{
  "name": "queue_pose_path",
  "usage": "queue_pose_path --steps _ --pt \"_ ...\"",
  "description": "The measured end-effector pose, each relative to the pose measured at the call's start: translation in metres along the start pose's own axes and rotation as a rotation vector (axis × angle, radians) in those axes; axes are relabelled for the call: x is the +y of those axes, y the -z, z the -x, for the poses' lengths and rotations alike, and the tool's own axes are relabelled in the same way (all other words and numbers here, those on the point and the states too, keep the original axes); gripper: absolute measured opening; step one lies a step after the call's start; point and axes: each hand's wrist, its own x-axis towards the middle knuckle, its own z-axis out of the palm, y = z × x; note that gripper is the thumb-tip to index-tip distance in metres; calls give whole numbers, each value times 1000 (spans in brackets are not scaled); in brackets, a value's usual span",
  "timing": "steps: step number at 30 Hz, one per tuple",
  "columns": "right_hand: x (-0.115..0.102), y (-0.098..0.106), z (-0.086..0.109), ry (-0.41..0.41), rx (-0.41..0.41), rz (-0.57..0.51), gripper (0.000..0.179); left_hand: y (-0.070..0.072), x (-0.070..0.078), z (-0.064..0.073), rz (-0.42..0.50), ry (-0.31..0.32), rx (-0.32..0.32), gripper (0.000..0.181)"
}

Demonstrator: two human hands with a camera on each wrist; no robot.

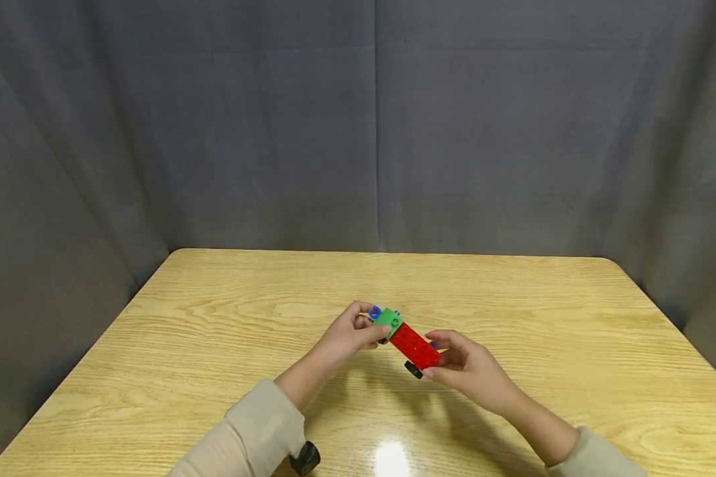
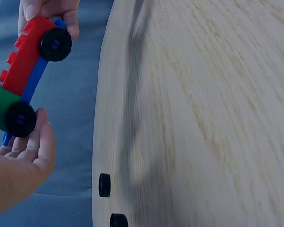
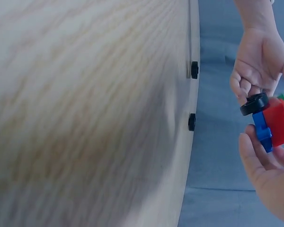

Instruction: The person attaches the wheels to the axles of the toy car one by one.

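Observation:
A toy car (image 1: 414,346) built of bricks is held in the air between both hands. It has a red body, a green brick (image 1: 388,321) at one end and a blue base (image 2: 34,78). My left hand (image 1: 355,334) grips the green end, its thumb on top. With thumb and fingers, my right hand (image 1: 471,368) pinches the red end. Two black wheels show on the near side, one of them a black wheel (image 2: 55,45) near my right hand. On the far side, small blue parts stick out in the head view; my fingers partly hide them.
Two loose black wheels stand on the wooden table (image 1: 215,318): one wheel (image 2: 104,185) and another wheel (image 2: 119,220), close to its edge. A black round object (image 1: 305,458) shows beside the left sleeve. Grey curtain (image 1: 274,132) hangs behind the table.

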Motion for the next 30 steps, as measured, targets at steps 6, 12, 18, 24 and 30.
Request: queue_pose_path --steps 6,12,18,24,30 --pt "0 5 0 -15 9 -12 52 4 -3 3 -12 13 -46 42" --pt "-1 7 0 -24 47 -24 50 7 -5 6 -30 38 -68 40" --pt "-3 9 0 -7 89 -34 50 10 -4 8 -19 47 -98 39" --pt "-1 10 -1 -15 130 -7 47 9 -2 9 1 40 -106 34" --pt "3 12 -2 -35 155 -35 44 4 -1 7 1 30 -45 36"
